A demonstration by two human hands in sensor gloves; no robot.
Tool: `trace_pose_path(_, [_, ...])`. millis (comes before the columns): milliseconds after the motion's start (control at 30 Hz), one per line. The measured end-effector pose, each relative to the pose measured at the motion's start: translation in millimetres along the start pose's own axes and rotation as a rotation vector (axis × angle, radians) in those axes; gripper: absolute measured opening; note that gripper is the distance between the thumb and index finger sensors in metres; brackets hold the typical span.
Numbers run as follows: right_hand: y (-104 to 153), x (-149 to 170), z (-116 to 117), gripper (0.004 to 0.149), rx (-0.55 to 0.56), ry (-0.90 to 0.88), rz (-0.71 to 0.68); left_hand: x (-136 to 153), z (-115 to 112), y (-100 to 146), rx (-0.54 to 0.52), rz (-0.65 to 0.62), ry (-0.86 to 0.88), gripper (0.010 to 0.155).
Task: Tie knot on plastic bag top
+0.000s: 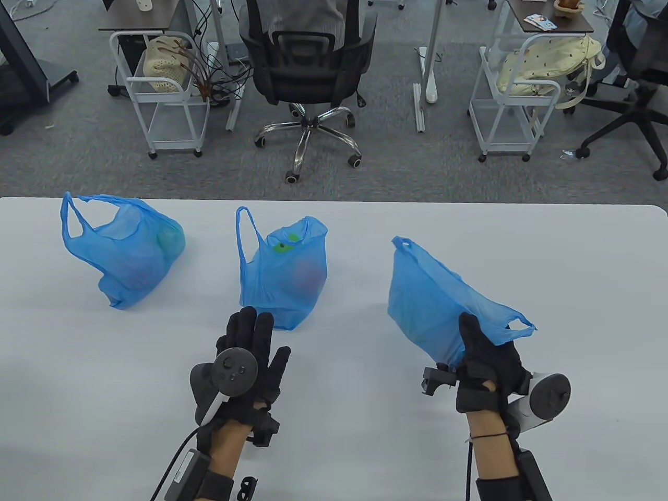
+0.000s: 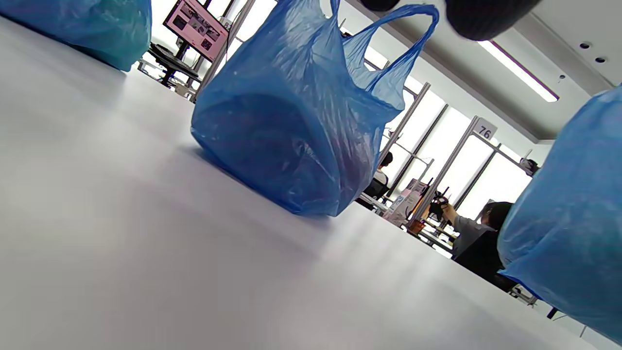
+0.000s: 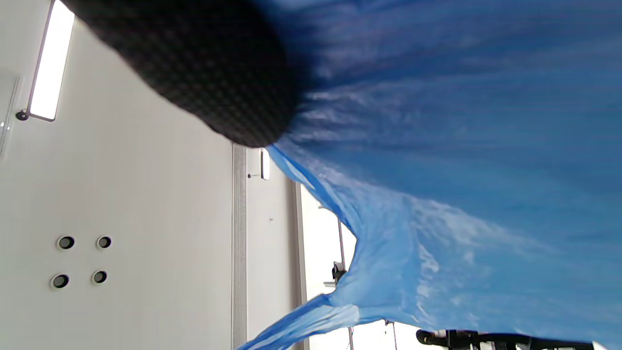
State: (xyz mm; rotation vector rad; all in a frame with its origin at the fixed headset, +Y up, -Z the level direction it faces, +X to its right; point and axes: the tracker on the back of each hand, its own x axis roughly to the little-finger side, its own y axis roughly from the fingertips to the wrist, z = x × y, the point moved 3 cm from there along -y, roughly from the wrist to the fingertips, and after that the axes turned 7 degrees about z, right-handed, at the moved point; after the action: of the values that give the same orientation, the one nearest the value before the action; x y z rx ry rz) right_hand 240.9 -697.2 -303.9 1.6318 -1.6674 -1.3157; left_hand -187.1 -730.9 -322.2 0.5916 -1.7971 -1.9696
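Three blue plastic bags with untied handles stand on the white table (image 1: 365, 428). My right hand (image 1: 482, 347) grips the lower side of the right bag (image 1: 433, 297), which is tipped, one handle sticking out right (image 1: 519, 326). In the right wrist view a gloved finger (image 3: 204, 73) presses against the blue film (image 3: 461, 146). My left hand (image 1: 250, 339) lies flat with fingers stretched out, just in front of the middle bag (image 1: 284, 271), holding nothing. The left wrist view shows that bag (image 2: 291, 126) close ahead, and the right bag (image 2: 573, 218) at the edge.
The left bag (image 1: 125, 250) sits near the table's far left corner. Beyond the far edge are an office chair (image 1: 308, 68) and two white carts (image 1: 167, 94) (image 1: 516, 88) on grey carpet.
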Motion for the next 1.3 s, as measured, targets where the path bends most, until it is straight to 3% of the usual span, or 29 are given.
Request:
trace_pose_path(267, [23, 10, 39, 0.017, -0.194, -0.032, 0.070, -14, -1, 4, 0.080, -0.118, 0.147, 0.085])
trace_pose_path(467, [38, 26, 61, 0.017, -0.300, 0.041, 0.070, -25, -6, 5, 0.241, -0.217, 0.365, 0.105])
trace_pose_path(600, [44, 33, 72, 0.017, -0.368, 0.054, 0.081, -31, -3, 6, 0.250, -0.225, 0.434, 0.109])
trace_pose_path(767, [49, 39, 82, 0.017, -0.467, 0.055, 0.099, -34, -4, 7, 0.290, -0.216, 0.579, 0.093])
trace_pose_path(967, [50, 44, 87, 0.018, -0.541, 0.109, 0.119, -35, -2, 11, 0.180, -0.149, 0.675, 0.042])
trace_pose_path(1033, [49, 46, 87, 0.019, -0.556, 0.144, 0.118, -34, -1, 10, 0.165, -0.146, 0.710, 0.032])
trace_pose_path(1300, [39, 53, 79, 0.027, -0.563, 0.218, 0.118, -28, -4, 9, 0.200, -0.142, 0.793, 0.033])
